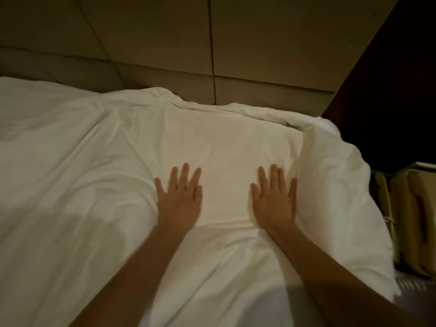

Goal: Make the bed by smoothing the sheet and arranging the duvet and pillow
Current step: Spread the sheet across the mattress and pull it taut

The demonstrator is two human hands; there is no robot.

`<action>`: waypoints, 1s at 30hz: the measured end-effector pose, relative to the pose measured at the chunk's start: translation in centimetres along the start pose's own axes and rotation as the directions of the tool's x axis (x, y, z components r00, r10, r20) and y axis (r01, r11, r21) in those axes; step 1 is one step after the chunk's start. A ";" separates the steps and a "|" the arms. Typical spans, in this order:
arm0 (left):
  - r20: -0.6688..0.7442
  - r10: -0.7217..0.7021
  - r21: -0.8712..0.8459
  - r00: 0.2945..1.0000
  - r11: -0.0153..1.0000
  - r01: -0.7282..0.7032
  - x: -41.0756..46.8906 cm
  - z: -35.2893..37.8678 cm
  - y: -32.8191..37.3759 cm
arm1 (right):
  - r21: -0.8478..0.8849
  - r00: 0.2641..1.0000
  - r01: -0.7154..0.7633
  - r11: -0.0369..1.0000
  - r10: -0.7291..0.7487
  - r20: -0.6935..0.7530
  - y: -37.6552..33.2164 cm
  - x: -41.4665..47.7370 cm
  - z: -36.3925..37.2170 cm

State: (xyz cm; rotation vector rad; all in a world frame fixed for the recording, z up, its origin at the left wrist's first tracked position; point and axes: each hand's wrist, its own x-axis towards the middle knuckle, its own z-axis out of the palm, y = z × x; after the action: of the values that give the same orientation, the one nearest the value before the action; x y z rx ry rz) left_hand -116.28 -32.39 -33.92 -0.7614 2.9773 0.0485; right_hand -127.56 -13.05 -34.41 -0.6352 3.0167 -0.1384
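**Item 1.** White, soft, creased fabric duvet [224, 142]. It lies spread across nearly the whole view, with its far hem bunched against the headboard. A flatter raised block sits at centre. A folded ridge runs down the block's right side and long creases fan out to the left. I cannot tell whether a pillow lies under that block. No sheet is plainly in view.

**Item 2.** Left hand [180, 194]. It rests palm down on the duvet at the block's left side. Its fingers [185, 173] are straight and spread, holding nothing.

**Item 3.** Right hand [274, 199]. It rests palm down, just beside the folded ridge, level with the left hand and apart from it. Its fingers [273, 175] are straight and lightly fanned, pinching nothing.

**Item 4.** Beige padded headboard in square panels [165, 43], directly behind the bunched hem.

**Item 5.** Tan folded object [412, 220] at the right edge, in shadow. I cannot identify it.

**Step in hand (judged).** Smoothing the duvet top.

**Handling notes.**
- Keep both palms flat and the pressure light, since thin cloth drags and rucks under heavy hands.
- Stroke outward from the centre, so creases travel toward the edges and do not pile between the hands.
- The right-hand ridge probably needs lifting and relaying, because pressing alone would set the fold.
- Straighten the bunched hem last.
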 end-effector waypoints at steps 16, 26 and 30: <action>0.061 -0.036 0.068 0.997 0.997 0.032 -13.7 0.7 -0.5 | 0.037 0.796 0.512 0.858 -0.491 0.353 -0.6 -9.2 -1.9; -0.075 -0.242 0.109 0.967 0.962 0.249 -22.4 0.5 -4.3 | 0.181 0.664 0.612 0.770 -0.624 0.412 -7.5 -14.0 -2.4; 0.053 -0.344 0.030 0.937 0.939 0.343 -27.6 0.8 -2.6 | 0.231 0.458 0.767 0.599 -0.763 0.456 -9.0 -18.3 -2.4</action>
State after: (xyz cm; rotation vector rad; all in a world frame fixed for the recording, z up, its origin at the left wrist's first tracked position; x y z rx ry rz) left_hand -90.84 -21.46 -32.76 -1.2422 2.7398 0.0208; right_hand -107.45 -13.66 -30.45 -1.6922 1.9887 0.0208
